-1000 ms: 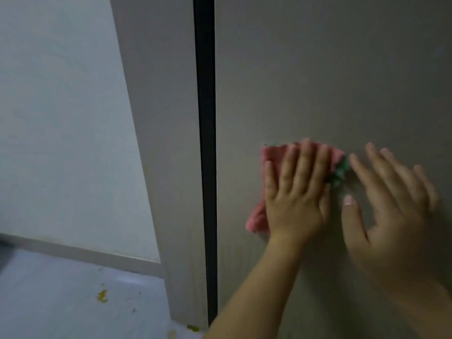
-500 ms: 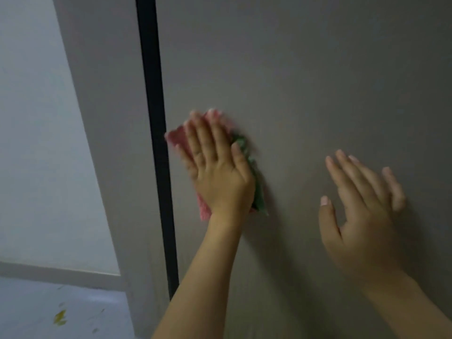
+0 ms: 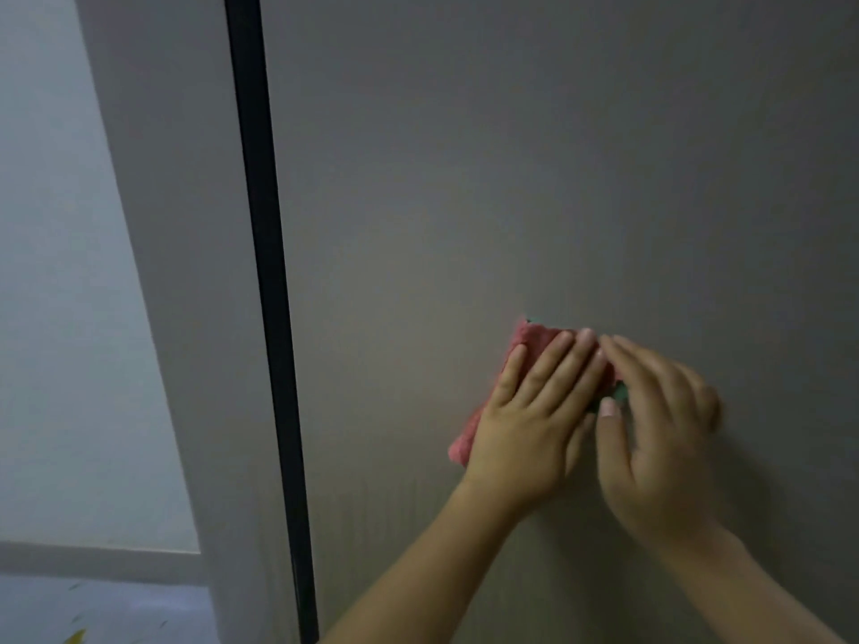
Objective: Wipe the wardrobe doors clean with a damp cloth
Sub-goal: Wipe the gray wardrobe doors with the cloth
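A grey wardrobe door fills most of the view. My left hand lies flat on a pink cloth with a green edge and presses it against the door, fingers straight and pointing up. My right hand rests flat on the door just right of the cloth, fingers spread; its thumb tip touches the cloth's green edge. Most of the cloth is hidden under my left hand.
A black vertical strip runs down the wardrobe left of the hands, with a narrow grey panel beside it. Further left is a pale wall with a skirting board. A bit of floor shows at the bottom left.
My left hand has slid the cloth to the right, away from the black strip and down a little. It now lies against my right hand, which was well apart from it before.
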Available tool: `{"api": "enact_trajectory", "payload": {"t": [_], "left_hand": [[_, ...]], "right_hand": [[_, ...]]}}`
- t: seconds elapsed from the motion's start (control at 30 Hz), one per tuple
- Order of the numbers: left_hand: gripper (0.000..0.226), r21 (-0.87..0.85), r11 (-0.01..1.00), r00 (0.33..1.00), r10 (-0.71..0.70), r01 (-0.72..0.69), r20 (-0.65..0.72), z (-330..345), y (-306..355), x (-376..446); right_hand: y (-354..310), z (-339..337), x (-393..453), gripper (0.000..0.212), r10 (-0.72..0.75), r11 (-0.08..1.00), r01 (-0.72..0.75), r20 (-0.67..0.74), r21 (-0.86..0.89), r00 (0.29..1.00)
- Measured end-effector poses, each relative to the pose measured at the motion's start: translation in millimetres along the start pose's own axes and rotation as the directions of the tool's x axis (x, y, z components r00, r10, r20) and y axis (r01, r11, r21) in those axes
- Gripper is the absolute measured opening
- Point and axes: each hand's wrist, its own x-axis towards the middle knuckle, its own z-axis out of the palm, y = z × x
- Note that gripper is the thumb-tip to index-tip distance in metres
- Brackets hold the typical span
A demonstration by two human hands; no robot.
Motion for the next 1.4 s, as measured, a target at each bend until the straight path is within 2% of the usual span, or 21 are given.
{"api": "enact_trajectory", "payload": {"t": [0.07,0.2,0.3,0.43,0.53,0.63,0.67,0.7,0.8,0.87,0.97,1.1,1.13,1.17,1.23,1.3,1.37,1.4], "left_hand": [[0.053,-0.056,0.998,1.0,0.01,-0.01,-0.008,-21.8,-12.4,-3.5],[0.059,0.067,0.991,0.991,-0.11,0.116,-0.077,-47.3,-51.3,-16.3],[0.057,0.082,0.971,0.971,-0.216,0.225,-0.102,-52.4,-73.5,-23.0],[0.052,0.014,0.958,0.95,-0.281,0.286,-0.133,-49.5,-86.1,-27.5],[0.052,-0.025,0.955,0.938,-0.294,0.295,-0.185,-44.9,-83.7,-23.5],[0.055,-0.042,0.939,0.913,-0.343,0.342,-0.223,-37.2,-75.5,-18.9],[0.056,-0.04,0.933,0.905,-0.356,0.357,-0.232,-34.8,-72.1,-17.4],[0.058,-0.038,0.929,0.899,-0.366,0.369,-0.24,-32.6,-68.9,-16.0],[0.061,-0.03,0.927,0.899,-0.371,0.375,-0.233,-27.3,-57.9,-12.4],[0.061,-0.035,0.931,0.904,-0.363,0.364,-0.226,-26.5,-51.6,-10.4],[0.061,-0.043,0.918,0.895,-0.393,0.393,-0.212,-28.0,-46.4,-9.4],[0.061,-0.085,0.905,0.881,-0.425,0.416,-0.207,-28.1,-40.4,-6.4],[0.061,-0.1,0.899,0.874,-0.437,0.426,-0.21,-27.1,-38.0,-5.0],[0.062,-0.118,0.893,0.867,-0.45,0.434,-0.214,-25.3,-35.1,-3.6],[0.063,-0.147,0.886,0.858,-0.463,0.44,-0.223,-21.5,-28.8,-1.5],[0.064,-0.149,0.89,0.864,-0.454,0.43,-0.218,-17.4,-21.7,-0.9],[0.064,-0.141,0.905,0.883,-0.423,0.401,-0.203,-11.9,-13.2,-0.3],[0.065,-0.136,0.912,0.892,-0.408,0.387,-0.193,-8.7,-8.8,0.4]], "right_hand": [[-7.2,3.6,-7.8,0.043,0.012,0.997,-0.013,0.024,0.08,1.0],[-22.0,25.3,-24.5,0.047,0.006,0.99,-0.022,0.118,0.141,0.993],[-33.0,54.9,-27.0,0.054,0.064,0.998,-0.061,0.156,-0.024,0.986],[-50.7,90.8,-19.1,0.062,0.168,0.956,-0.149,0.056,-0.254,0.984],[-50.5,103.6,-12.4,0.059,0.07,0.945,-0.062,0.015,-0.32,0.997],[-25.5,94.7,-21.1,0.055,-0.137,0.947,0.158,0.096,-0.279,0.986],[-9.4,87.4,-27.0,0.055,-0.166,0.943,0.186,0.095,-0.275,0.982],[9.5,78.0,-33.0,0.055,-0.146,0.941,0.162,0.075,-0.298,0.986],[59.1,48.0,-40.7,0.056,0.034,0.918,-0.047,-0.042,-0.395,0.999],[72.0,40.4,-40.4,0.055,0.054,0.91,-0.079,-0.07,-0.407,0.996],[69.3,42.3,-29.8,0.055,0.022,0.926,-0.051,-0.084,-0.373,0.996],[48.0,52.4,-3.8,0.054,0.167,0.915,-0.23,-0.209,-0.333,0.964],[37.6,58.3,0.5,0.055,0.175,0.918,-0.237,-0.21,-0.318,0.962],[27.1,64.8,1.1,0.055,0.138,0.932,-0.188,-0.176,-0.309,0.975],[11.9,76.8,-9.7,0.055,-0.033,0.955,0.019,-0.042,-0.295,0.999],[15.4,79.0,-28.9,0.053,-0.181,0.942,0.193,0.07,-0.274,0.981],[41.8,67.7,-43.7,0.054,-0.225,0.927,0.245,0.102,-0.285,0.969],[59.5,58.7,-49.4,0.054,-0.201,0.925,0.219,0.09,-0.309,0.975]]}}
